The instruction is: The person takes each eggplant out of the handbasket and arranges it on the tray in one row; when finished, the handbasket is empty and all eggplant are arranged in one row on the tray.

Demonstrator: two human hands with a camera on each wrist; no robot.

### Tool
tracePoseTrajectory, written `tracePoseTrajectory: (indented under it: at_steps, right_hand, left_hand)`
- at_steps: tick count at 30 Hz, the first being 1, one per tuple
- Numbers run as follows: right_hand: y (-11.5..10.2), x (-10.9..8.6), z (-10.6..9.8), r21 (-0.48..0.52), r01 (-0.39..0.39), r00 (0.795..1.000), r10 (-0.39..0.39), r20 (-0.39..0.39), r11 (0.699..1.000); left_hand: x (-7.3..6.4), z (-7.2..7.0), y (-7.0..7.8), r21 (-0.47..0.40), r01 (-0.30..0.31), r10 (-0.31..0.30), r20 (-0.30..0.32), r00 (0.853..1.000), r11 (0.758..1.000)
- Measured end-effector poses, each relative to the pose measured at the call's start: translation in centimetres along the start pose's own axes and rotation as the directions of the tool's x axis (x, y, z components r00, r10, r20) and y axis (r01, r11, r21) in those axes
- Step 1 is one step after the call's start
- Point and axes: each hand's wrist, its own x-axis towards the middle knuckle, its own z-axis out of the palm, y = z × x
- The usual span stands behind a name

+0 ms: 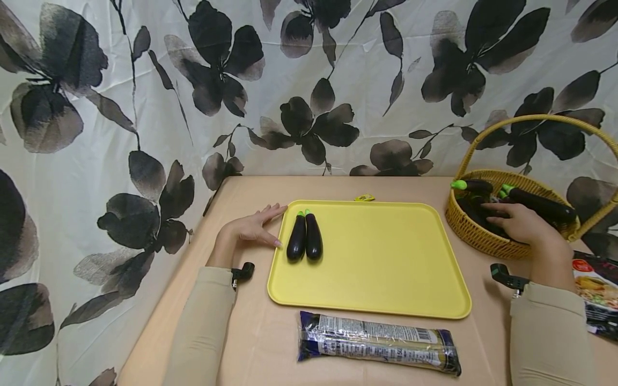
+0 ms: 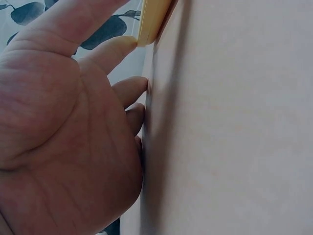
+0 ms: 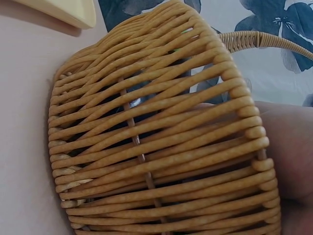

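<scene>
We are seeing the left hand (image 1: 248,228) holding its fingers straight and spread, touching the tray (image 1: 386,257) between nine and ten o'clock on its rim, probably steadying it. The right hand (image 1: 523,222) is resting among eggplants (image 1: 543,205) in the basket (image 1: 483,244), beyond the tray between two and three; we cannot tell whether its fingers are gripping one. Toward ten on the tray, a pair (image 1: 314,238) of eggplants is lying side by side, stems pointing at twelve, seemingly aligned to save space. A pack (image 1: 379,343) is lying just off the tray at six.
</scene>
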Motion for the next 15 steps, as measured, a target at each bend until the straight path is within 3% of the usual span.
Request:
tracePoseTrajectory:
  at_steps: [15]
  right_hand:
    - [0.4, -1.0, -1.1, 0.060, 0.014, 0.998, -0.011, -0.061, 0.998]
  left_hand:
    - [0.1, 0.1, 0.0, -0.002, -0.003, 0.003, 0.001, 1.000, 1.000]
